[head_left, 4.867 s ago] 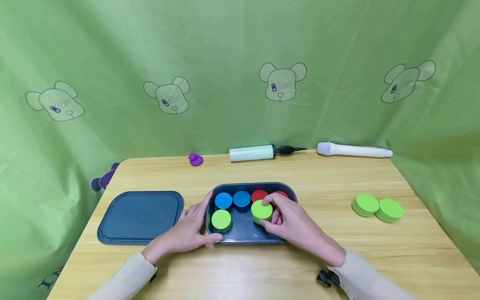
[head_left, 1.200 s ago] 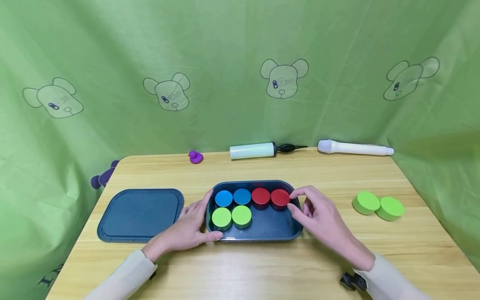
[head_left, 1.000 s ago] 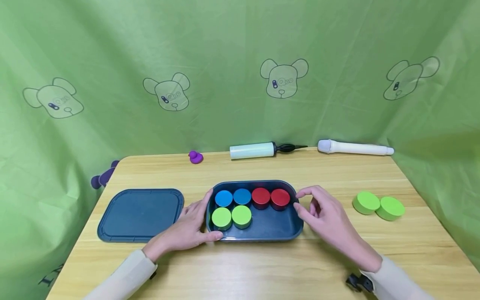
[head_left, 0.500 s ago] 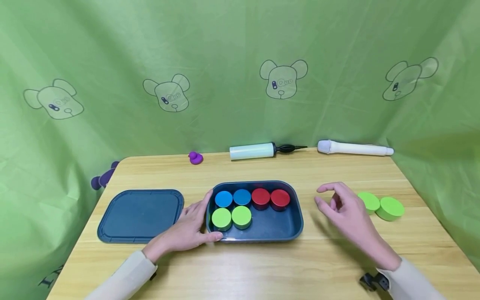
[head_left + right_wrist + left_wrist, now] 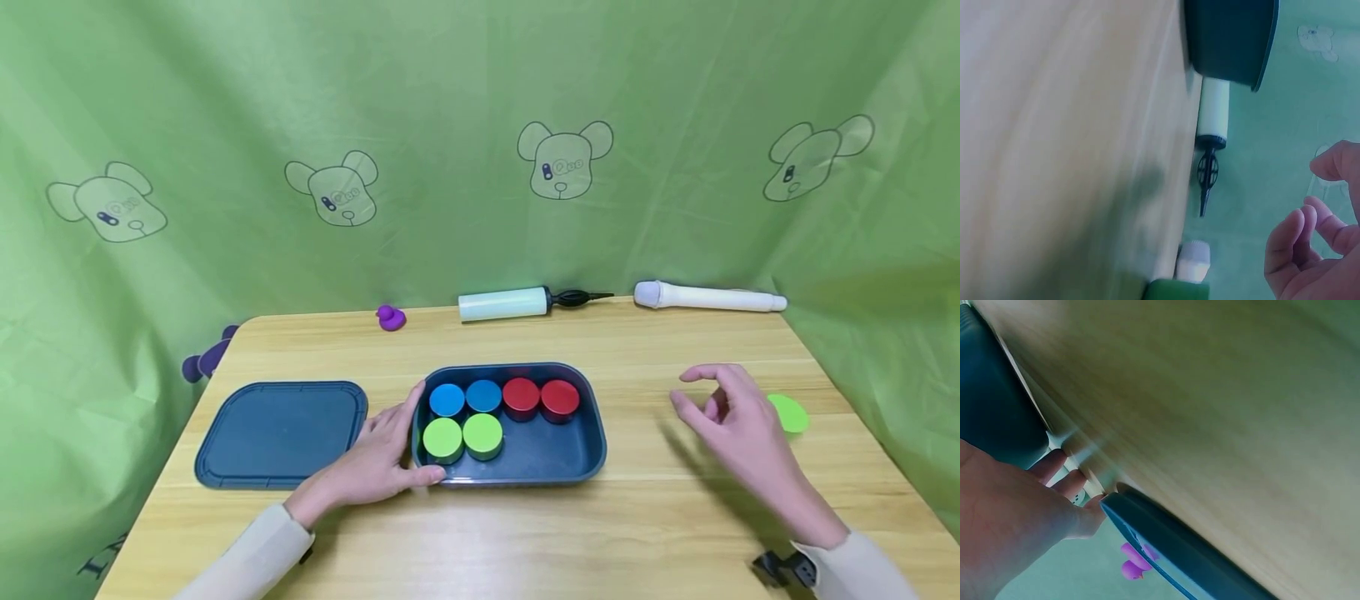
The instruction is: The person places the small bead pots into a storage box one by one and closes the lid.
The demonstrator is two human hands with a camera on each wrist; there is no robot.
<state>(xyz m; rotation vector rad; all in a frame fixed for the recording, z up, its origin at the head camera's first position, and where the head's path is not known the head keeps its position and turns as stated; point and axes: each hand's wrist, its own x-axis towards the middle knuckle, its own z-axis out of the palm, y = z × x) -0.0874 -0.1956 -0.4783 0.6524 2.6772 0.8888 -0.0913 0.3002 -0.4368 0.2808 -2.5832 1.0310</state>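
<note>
A dark blue plastic box (image 5: 555, 458) on the table holds two blue round discs (image 5: 447, 401), two red round discs (image 5: 521, 397) and two light-green round discs (image 5: 483, 435). My left hand (image 5: 375, 457) rests against the box's left side, thumb at the near corner and extended fingers along the wall. Over the table right of the box, my right hand (image 5: 742, 425) hovers with nothing between its bent fingers and thumb. Beyond it, part of a light-green disc (image 5: 790, 413) shows on the table; the one beside it is hidden by that hand.
A dark blue lid (image 5: 282, 435) lies left of the box. Along the table's back edge are a purple toy duck (image 5: 391, 317), a pale hand pump (image 5: 504, 304) with a black nozzle, and a white microphone-shaped object (image 5: 708, 297). A green curtain (image 5: 450, 208) hangs behind.
My right hand set the second light-green disc in the box, touched the rightmost red disc, then moved right toward the loose light-green discs. The left hand stays at the box.
</note>
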